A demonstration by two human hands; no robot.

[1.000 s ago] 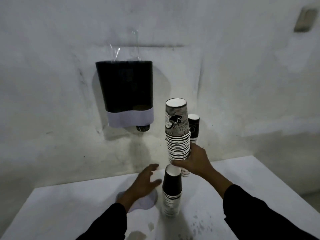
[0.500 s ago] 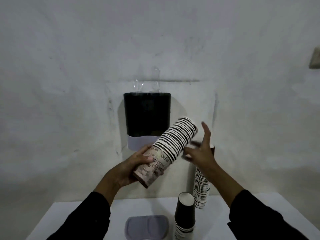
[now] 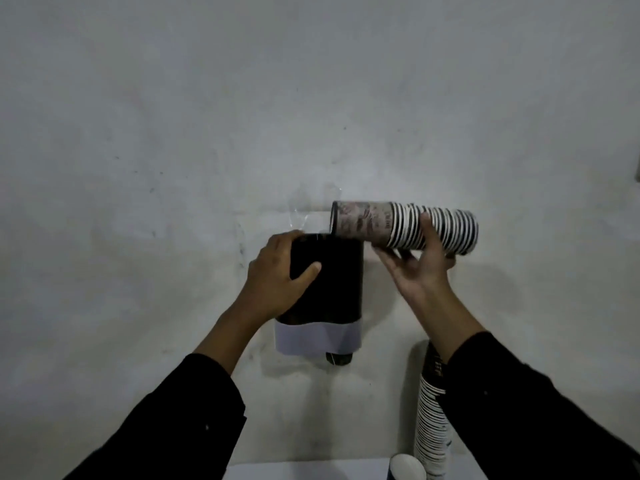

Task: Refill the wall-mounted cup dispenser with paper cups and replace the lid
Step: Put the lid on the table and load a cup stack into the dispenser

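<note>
Fingers (image 3: pixel 427 225) of right hand (image 3: pixel 420 268) clamped round sideways cup stack (image 3: pixel 403 230), left hand (image 3: pixel 277 275) gripping dispenser (image 3: pixel 332 282) top edge

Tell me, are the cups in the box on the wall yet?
Not yet. The dispenser has no lid on top, so it's ready to fill. The left hand grips its side while the right hand holds a cup stack sideways by the opening. Still to do: slide the cups in and put the lid back, which is out of view.
</note>
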